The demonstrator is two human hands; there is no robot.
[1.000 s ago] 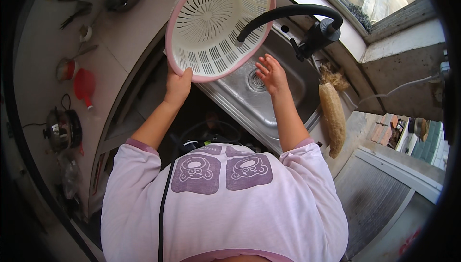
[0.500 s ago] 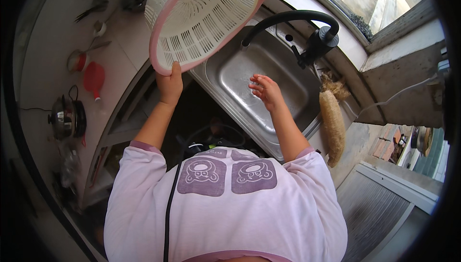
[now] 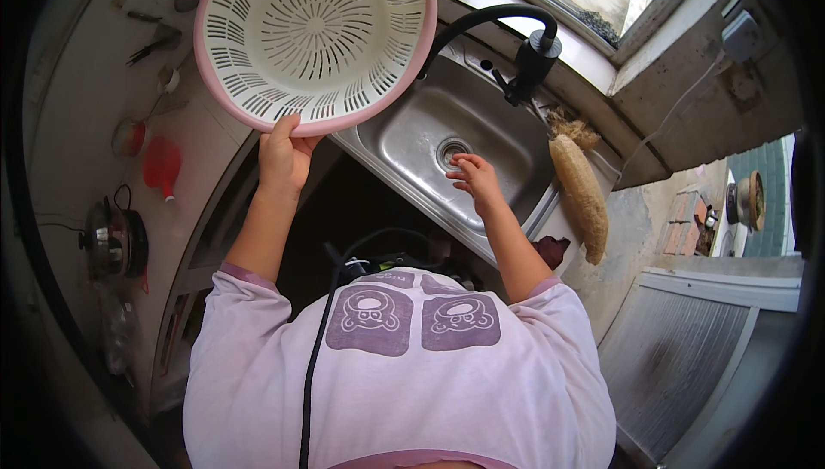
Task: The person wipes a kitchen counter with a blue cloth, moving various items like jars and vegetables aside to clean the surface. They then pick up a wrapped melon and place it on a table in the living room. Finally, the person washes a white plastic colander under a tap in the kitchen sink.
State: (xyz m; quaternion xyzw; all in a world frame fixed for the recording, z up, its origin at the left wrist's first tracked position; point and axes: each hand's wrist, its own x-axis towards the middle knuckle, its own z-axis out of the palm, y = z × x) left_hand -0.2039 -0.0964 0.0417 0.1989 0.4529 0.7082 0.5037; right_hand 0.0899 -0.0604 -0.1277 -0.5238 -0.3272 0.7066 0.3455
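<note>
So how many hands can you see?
2. The left hand holds the rim of the pink and white colander. The right hand reaches into the sink by the drain.

The left hand grips the pink rim of a white slotted colander, held up over the left edge of the steel sink. The right hand reaches into the basin, fingertips at the drain, below the black faucet.

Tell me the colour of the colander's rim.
Pink rim on the white colander, clearest in the head view.
</note>
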